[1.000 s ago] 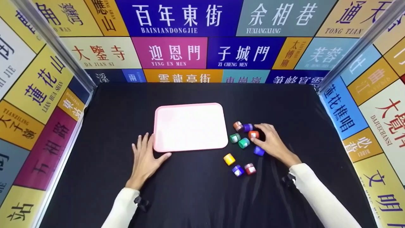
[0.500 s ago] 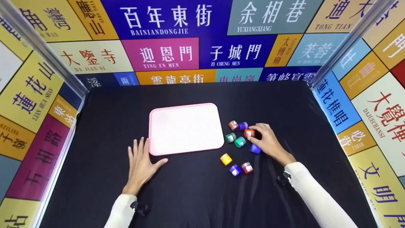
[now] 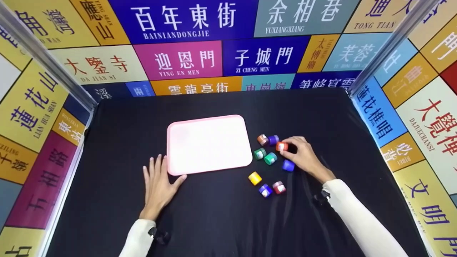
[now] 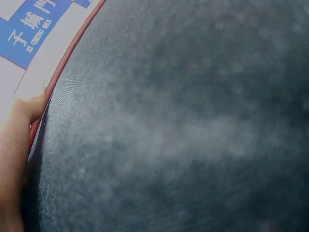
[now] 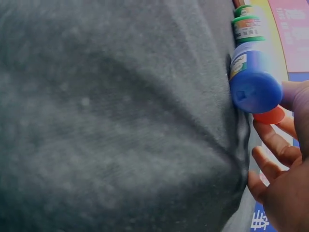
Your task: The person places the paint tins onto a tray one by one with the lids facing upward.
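Observation:
My right hand point(image 3: 301, 153) pinches a small orange-red paint jar point(image 3: 281, 146) between thumb and fingers. In the right wrist view, a blue jar point(image 5: 256, 89) partly hides this orange-red one point(image 5: 270, 116). Around it on the black cloth lie a brown jar point(image 3: 262, 139), a purple jar point(image 3: 273, 140), a dark green jar point(image 3: 260, 154), a lighter green jar point(image 3: 270, 158) and a blue jar point(image 3: 288, 165). My left hand point(image 3: 159, 187) rests with spread fingers at the lower left corner of a pink-rimmed white tray point(image 3: 210, 144); its thumb point(image 4: 31, 106) touches the rim.
Nearer to me lie a yellow jar point(image 3: 255, 178), another blue jar point(image 3: 265, 190) and a dark red jar point(image 3: 279, 187). Black cloth point(image 3: 214, 214) covers the table. Printed sign panels point(image 3: 178, 59) and metal corner posts stand around three sides.
The right hand's fingers have closed round the orange-red jar, which has shifted slightly away from me. The left hand stays by the tray. The head view has turned a little.

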`<state>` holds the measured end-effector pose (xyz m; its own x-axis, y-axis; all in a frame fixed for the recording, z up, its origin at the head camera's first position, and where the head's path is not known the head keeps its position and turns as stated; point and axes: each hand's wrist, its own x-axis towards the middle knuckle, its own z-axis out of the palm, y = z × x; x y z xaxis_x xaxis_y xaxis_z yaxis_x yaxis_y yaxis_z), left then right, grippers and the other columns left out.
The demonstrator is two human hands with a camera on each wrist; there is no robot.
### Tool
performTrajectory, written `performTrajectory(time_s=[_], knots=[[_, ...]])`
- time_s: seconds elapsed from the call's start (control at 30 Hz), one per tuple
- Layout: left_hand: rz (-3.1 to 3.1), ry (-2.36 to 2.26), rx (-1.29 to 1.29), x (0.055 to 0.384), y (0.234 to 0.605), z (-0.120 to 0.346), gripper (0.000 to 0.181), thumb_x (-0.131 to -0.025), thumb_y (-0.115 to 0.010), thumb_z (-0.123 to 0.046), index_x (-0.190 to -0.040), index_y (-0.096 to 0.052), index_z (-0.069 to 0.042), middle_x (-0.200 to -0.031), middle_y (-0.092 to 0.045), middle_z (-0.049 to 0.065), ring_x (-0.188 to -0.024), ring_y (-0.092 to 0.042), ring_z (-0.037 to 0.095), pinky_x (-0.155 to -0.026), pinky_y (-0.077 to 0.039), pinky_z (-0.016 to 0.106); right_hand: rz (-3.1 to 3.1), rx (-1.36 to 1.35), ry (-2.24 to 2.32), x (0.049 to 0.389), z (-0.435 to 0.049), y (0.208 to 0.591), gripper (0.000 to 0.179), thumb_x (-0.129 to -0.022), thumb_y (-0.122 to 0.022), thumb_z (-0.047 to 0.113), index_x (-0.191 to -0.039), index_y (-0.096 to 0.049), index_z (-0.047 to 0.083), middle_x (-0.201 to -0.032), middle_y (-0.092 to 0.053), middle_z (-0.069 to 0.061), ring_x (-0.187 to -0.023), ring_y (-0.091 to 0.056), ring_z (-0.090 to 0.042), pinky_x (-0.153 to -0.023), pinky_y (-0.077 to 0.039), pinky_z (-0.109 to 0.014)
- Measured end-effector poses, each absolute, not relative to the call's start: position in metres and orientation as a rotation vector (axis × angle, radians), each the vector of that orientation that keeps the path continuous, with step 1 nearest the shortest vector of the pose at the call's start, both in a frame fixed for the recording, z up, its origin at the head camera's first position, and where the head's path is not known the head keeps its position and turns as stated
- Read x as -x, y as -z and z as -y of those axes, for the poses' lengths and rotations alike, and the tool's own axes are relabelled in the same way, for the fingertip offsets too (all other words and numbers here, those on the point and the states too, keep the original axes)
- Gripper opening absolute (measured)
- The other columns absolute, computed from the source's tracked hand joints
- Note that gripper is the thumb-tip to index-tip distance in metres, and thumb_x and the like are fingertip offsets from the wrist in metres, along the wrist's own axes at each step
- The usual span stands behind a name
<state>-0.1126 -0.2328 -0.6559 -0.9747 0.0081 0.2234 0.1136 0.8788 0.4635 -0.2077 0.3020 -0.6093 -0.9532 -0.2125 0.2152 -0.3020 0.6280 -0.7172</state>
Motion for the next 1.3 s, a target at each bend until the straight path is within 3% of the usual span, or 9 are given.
performTrajectory(time_s=[0.63,1.07,1.3], knots=[[2.837,0.716,0.083,0.112,0.655,0.231,0.102,-0.099,-0.071,-0.065,-0.17,-0.036,-0.001,-0.176,-0.031,0.027,-0.167,-0.015,0.05,-0.133,0.001,0.069,2.658,-0.488,-1.29,0.213,-0.274,0.59,0.038,-0.086,-0.094,0.008,-0.12,-0.08,0.0,-0.122,-0.076,-0.017,-0.124,-0.062,-0.037,-0.109,-0.045,-0.045],[2.816,0.698,0.101,0.111,0.657,0.23,0.101,-0.099,-0.072,-0.063,-0.169,-0.037,0.0,-0.175,-0.033,0.028,-0.166,-0.017,0.051,-0.132,-0.001,0.071,2.657,-0.621,-1.254,0.22,-0.236,0.585,0.038,-0.087,-0.094,0.012,-0.12,-0.08,0.002,-0.122,-0.077,-0.013,-0.125,-0.062,-0.036,-0.109,-0.049,-0.051],[2.815,0.691,0.091,0.111,0.655,0.231,0.1,-0.099,-0.073,-0.062,-0.169,-0.038,0.0,-0.175,-0.033,0.028,-0.166,-0.017,0.051,-0.133,-0.002,0.071,2.668,-0.666,-1.276,0.223,-0.213,0.584,0.034,-0.089,-0.093,0.013,-0.118,-0.08,0.002,-0.121,-0.075,-0.013,-0.122,-0.061,-0.033,-0.104,-0.05,-0.046]])
